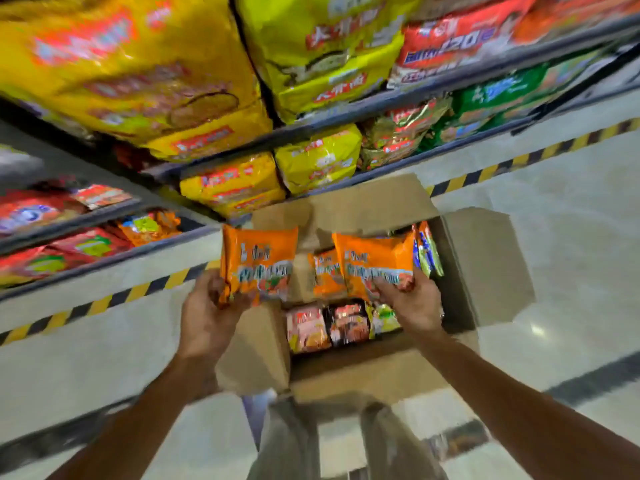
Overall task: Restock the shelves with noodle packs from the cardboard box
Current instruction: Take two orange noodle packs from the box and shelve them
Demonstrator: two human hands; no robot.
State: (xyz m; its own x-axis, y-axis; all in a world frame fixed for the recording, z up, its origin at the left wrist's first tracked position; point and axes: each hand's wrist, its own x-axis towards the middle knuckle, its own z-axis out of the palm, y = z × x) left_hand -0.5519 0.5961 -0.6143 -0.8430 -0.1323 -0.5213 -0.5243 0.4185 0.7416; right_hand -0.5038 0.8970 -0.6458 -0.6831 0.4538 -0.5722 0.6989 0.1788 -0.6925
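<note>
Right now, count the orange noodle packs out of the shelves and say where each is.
3. One in the left hand, pack; one in the right hand, pack; one between them in the cardboard box, pack. More may be hidden underneath.

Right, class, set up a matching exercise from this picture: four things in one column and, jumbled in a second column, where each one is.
Things
1. orange noodle pack in the left hand
2. orange noodle pack in the right hand
3. cardboard box
4. large yellow multipacks

Places
A. on the floor below the shelves
B. stacked on the upper shelf
C. held above the box's left flap
D. held over the open box, near its right side

Pairs: 1-C, 2-D, 3-A, 4-B
</note>
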